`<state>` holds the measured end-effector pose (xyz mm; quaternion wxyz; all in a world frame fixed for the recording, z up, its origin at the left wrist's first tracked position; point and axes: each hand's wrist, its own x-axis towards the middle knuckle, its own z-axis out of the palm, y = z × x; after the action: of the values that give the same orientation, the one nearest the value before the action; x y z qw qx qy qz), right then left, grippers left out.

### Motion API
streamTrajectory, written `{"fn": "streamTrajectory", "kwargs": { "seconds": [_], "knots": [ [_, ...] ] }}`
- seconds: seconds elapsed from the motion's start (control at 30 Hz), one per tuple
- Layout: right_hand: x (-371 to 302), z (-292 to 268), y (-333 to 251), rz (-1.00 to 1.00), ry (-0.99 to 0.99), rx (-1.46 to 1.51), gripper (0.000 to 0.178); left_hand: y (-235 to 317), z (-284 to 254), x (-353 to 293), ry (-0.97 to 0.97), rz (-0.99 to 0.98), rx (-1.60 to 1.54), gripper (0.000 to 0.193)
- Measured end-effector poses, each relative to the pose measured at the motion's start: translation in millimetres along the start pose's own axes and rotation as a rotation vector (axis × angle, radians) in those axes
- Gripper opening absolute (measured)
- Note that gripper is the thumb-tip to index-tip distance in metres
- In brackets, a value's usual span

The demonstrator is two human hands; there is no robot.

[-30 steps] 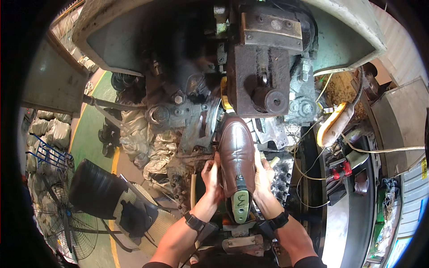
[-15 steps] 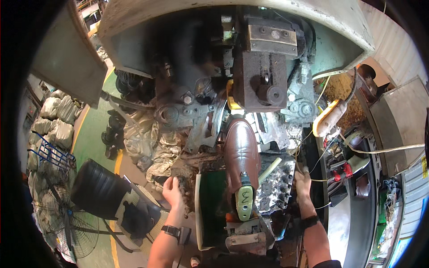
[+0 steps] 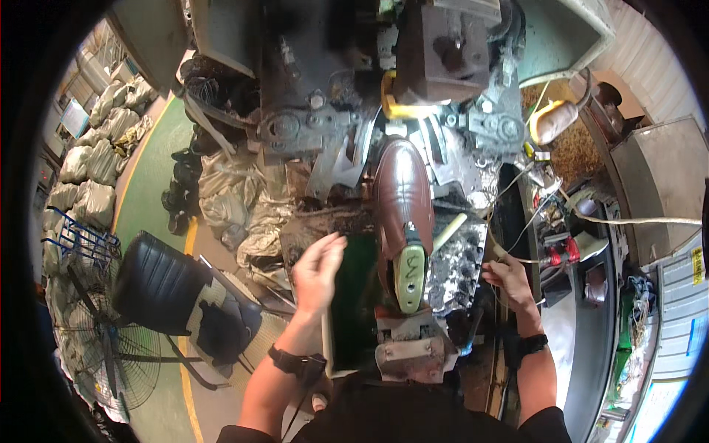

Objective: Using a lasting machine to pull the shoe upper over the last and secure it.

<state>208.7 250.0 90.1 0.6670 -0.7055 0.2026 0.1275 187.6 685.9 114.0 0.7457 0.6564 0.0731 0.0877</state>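
Note:
A glossy brown leather shoe (image 3: 405,188) sits on a pale green shoe last (image 3: 410,280), its toe pointing into the shoe-making machine (image 3: 443,55). The last's heel end rests over a metal support (image 3: 413,351) close to my body. To the left of the shoe, my left hand (image 3: 317,273) is raised above a dark green panel (image 3: 353,303), fingers stretched and nothing in them. My right hand (image 3: 509,279) is by the right edge of the machine bed, its fingers loosely bent and apart, near a thin cable. Neither hand touches the shoe.
A pale stick (image 3: 449,232) leans beside the shoe. At the right hangs a yellow-edged hand tool (image 3: 554,122) above a cluttered bench (image 3: 580,288). A black padded seat (image 3: 162,284) and a wire fan (image 3: 111,343) stand at the left, with white sacks (image 3: 94,199) beyond.
My left hand has risen and come right, toward the shoe. My right hand has lifted slightly along the machine edge. The view has shifted, so the machine sits higher; the shoe remains in place.

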Motion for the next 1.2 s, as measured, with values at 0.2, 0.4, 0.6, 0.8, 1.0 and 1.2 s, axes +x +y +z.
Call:
{"fn": "streamTrajectory", "kwargs": {
  "seconds": [0.2,0.4,0.6,0.8,1.0,1.2],
  "knots": [
    [-82.2,37.9,-9.8,-0.045,-0.292,0.000,0.069,25.8,64.2,-30.2,-0.499,0.371,0.443,0.118],
    [-104.8,53.4,34.8,-0.166,-0.147,0.074,0.060,28.9,72.4,-40.6,-0.505,0.317,0.442,0.113],
    [-93.5,66.5,91.0,-0.453,0.005,0.017,0.072,45.4,124.6,-58.8,-0.047,0.407,0.599,0.110],
    [-82.2,68.4,109.8,-0.879,0.229,-0.390,0.070,18.7,123.6,-55.4,-0.011,0.518,0.581,0.104],
    [-82.0,81.4,111.8,-0.719,0.165,-0.032,0.060,17.9,123.4,-55.3,-0.002,0.438,0.551,0.104],
    [-81.4,78.3,110.6,-0.505,0.031,0.105,0.055,36.4,132.8,-62.3,0.034,0.387,0.571,0.105]
  ]
}}
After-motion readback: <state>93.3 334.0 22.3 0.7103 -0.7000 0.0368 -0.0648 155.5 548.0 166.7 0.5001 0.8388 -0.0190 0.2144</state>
